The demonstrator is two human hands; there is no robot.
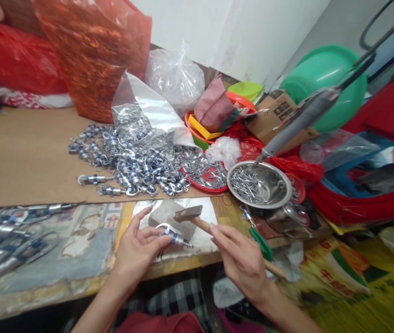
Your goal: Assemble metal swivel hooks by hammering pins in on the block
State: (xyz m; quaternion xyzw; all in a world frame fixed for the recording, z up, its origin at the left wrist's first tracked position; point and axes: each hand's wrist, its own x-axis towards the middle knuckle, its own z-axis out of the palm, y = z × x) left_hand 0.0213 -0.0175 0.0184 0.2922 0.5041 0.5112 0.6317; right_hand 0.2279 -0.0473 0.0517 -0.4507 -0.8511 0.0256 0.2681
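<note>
Between thumb and fingers, my left hand [138, 247] pinches a small silver-and-blue metal fitting with a curved hook [176, 238]. It is at the near edge of a grey block [165, 212], which sits on a white sheet [210, 212]. My right hand [240, 256] is wrapped round the wooden handle of a hammer [190, 212]. The hammer's head is over the block, just above the fitting; whether it touches anything I cannot tell. Beyond the block lies a heap of similar fittings [134, 166] on brown cardboard [30, 157].
More fittings [3, 236] lie at the left. A red plate of small metal pieces [214, 188] and a steel bowl of pins [280, 201] stand on the right. A grey rod-like tool [297, 122] slants above the bowl. Orange-red bags [103, 55] and green basins [325, 78] stand behind.
</note>
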